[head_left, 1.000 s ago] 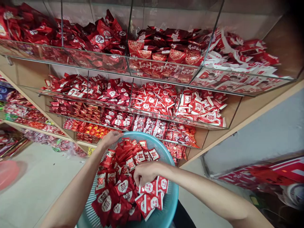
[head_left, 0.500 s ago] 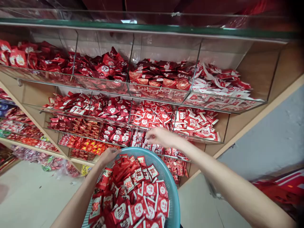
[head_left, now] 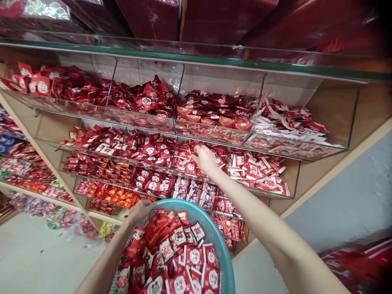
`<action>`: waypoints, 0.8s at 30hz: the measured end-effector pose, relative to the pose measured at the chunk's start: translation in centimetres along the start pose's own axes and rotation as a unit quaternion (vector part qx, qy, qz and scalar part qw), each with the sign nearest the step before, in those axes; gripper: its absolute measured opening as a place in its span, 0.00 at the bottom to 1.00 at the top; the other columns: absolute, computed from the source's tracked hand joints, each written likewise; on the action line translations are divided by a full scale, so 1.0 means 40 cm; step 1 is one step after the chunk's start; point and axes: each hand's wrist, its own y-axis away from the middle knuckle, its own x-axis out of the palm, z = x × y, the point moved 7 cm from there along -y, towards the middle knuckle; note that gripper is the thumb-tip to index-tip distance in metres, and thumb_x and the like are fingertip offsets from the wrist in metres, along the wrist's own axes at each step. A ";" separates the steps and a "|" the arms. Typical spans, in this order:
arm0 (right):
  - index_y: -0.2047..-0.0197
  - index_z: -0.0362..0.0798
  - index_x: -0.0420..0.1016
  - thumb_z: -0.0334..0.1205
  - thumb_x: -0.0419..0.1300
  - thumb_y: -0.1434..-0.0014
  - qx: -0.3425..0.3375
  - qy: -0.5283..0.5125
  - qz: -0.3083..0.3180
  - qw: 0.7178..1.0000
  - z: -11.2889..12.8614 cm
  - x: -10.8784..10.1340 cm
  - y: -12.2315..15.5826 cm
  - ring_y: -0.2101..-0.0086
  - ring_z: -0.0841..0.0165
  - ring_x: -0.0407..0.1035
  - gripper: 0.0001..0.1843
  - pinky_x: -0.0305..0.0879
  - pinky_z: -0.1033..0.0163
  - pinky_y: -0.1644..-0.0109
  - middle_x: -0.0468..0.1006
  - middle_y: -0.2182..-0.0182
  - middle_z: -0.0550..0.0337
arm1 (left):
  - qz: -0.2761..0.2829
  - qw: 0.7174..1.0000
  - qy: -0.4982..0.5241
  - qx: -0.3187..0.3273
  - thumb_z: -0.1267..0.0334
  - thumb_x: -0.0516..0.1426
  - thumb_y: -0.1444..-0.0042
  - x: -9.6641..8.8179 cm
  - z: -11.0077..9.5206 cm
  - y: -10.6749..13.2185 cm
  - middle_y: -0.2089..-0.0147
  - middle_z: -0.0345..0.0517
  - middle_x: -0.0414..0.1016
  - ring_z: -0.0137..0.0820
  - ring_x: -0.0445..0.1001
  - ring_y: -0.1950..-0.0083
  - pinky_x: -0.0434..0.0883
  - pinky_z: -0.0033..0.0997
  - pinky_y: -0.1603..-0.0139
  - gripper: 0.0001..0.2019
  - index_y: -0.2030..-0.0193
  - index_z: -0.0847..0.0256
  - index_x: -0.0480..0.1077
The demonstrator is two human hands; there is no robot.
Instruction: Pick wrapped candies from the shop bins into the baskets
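A teal plastic basket (head_left: pixel 227 261), filled with red and white candy packets (head_left: pixel 194 256), is at the bottom centre. My left hand (head_left: pixel 141 210) grips its far left rim, with the fingertips partly hidden. My right hand (head_left: pixel 206 158) is over a second-row shelf compartment of small red packets (head_left: pixel 185 165) with white labels. Its thumb and forefinger are bent but a little apart, and no packet shows in them. The other fingers are turned out of sight, and whether the fingertips touch the packets is unclear.
Clear-walled shelf bins (head_left: pixel 214 136) rise in tiers ahead, with red packets in several compartments. A glass shelf edge (head_left: pixel 196 61) crosses above, under dark red boxes (head_left: pixel 226 20). A wooden side panel (head_left: pixel 337 179) and grey wall (head_left: pixel 346 204) stand right. More sweets lie left.
My right hand has moved up from the front of the lower bins to the second-row compartment. The view has tilted upward slightly. My left hand stays on the basket rim.
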 end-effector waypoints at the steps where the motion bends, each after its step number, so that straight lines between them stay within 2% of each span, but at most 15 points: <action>1: 0.50 0.48 0.66 0.42 0.52 0.40 -0.003 0.007 -0.005 1.000 0.010 0.007 -0.011 0.56 0.58 0.68 0.15 0.62 0.58 0.59 0.69 0.51 0.47 | -0.001 1.000 0.003 -0.003 0.41 0.50 0.52 0.000 0.002 0.001 0.80 0.37 0.65 0.29 0.66 0.74 0.56 0.23 0.74 0.22 0.78 0.59 0.67; 4: 0.54 0.48 0.70 0.42 0.50 0.39 -0.004 0.011 -0.008 1.000 0.016 0.025 -0.030 0.58 0.58 0.69 0.13 0.62 0.59 0.62 0.70 0.53 0.48 | -0.004 1.000 0.004 -0.008 0.41 0.49 0.52 -0.003 0.008 0.001 0.80 0.37 0.64 0.28 0.65 0.75 0.55 0.23 0.75 0.23 0.79 0.59 0.67; 7: 0.57 0.49 0.72 0.42 0.44 0.36 0.022 -0.018 -0.033 0.999 -0.008 0.019 -0.033 0.61 0.60 0.70 0.16 0.61 0.60 0.62 0.72 0.57 0.49 | -0.005 1.000 0.000 -0.009 0.41 0.49 0.52 -0.005 0.013 -0.001 0.80 0.36 0.64 0.28 0.64 0.75 0.55 0.23 0.74 0.22 0.78 0.59 0.67; 10: 0.58 0.48 0.74 0.42 0.44 0.36 0.044 -0.082 -0.097 0.991 -0.034 -0.012 -0.023 0.62 0.62 0.69 0.18 0.60 0.60 0.60 0.74 0.62 0.50 | -0.002 1.000 -0.005 -0.007 0.41 0.49 0.52 -0.009 0.010 -0.001 0.80 0.36 0.63 0.28 0.64 0.75 0.55 0.24 0.74 0.23 0.78 0.59 0.68; 13: 0.65 0.46 0.74 0.41 0.48 0.38 0.037 -0.178 -0.184 0.966 -0.045 -0.057 0.019 0.65 0.65 0.68 0.15 0.60 0.61 0.59 0.74 0.68 0.54 | -0.006 1.000 -0.008 0.008 0.41 0.48 0.51 -0.016 -0.005 0.004 0.81 0.36 0.63 0.27 0.63 0.75 0.55 0.24 0.74 0.23 0.79 0.60 0.67; 16: 0.70 0.46 0.72 0.40 0.51 0.39 0.015 -0.275 -0.259 0.926 -0.039 -0.104 0.120 0.68 0.68 0.66 0.13 0.61 0.63 0.60 0.72 0.70 0.58 | -0.004 1.000 -0.005 0.016 0.41 0.49 0.51 -0.016 -0.016 0.006 0.79 0.36 0.65 0.27 0.64 0.74 0.56 0.23 0.74 0.23 0.77 0.60 0.68; 18: 0.71 0.47 0.71 0.40 0.52 0.39 0.007 -0.324 -0.271 0.906 -0.028 -0.123 0.218 0.68 0.70 0.65 0.11 0.61 0.63 0.62 0.72 0.71 0.60 | 0.002 1.000 -0.008 0.009 0.41 0.49 0.52 -0.013 -0.016 0.005 0.80 0.36 0.64 0.26 0.63 0.75 0.56 0.24 0.74 0.23 0.77 0.60 0.69; 20: 0.72 0.48 0.70 0.38 0.53 0.39 0.008 -0.352 -0.246 0.903 -0.016 -0.120 0.327 0.69 0.70 0.64 0.11 0.60 0.64 0.64 0.71 0.71 0.62 | 0.009 1.000 -0.009 0.009 0.40 0.49 0.52 -0.010 -0.014 0.002 0.81 0.36 0.63 0.26 0.62 0.76 0.55 0.24 0.75 0.24 0.78 0.60 0.69; 21: 0.71 0.49 0.70 0.37 0.53 0.40 0.006 -0.362 -0.212 0.908 -0.010 -0.105 0.380 0.68 0.70 0.65 0.10 0.61 0.64 0.64 0.71 0.71 0.62 | 0.010 1.000 -0.009 0.010 0.40 0.49 0.52 -0.008 -0.013 0.001 0.81 0.36 0.62 0.26 0.61 0.77 0.55 0.24 0.75 0.24 0.78 0.60 0.69; 24: 0.67 0.49 0.72 0.34 0.54 0.40 -0.007 -0.372 -0.110 0.922 0.001 -0.032 0.532 0.67 0.70 0.66 0.06 0.62 0.64 0.64 0.72 0.68 0.60 | 0.006 1.000 -0.013 0.009 0.40 0.49 0.52 -0.007 -0.009 -0.004 0.81 0.36 0.62 0.26 0.61 0.77 0.55 0.24 0.75 0.24 0.78 0.60 0.68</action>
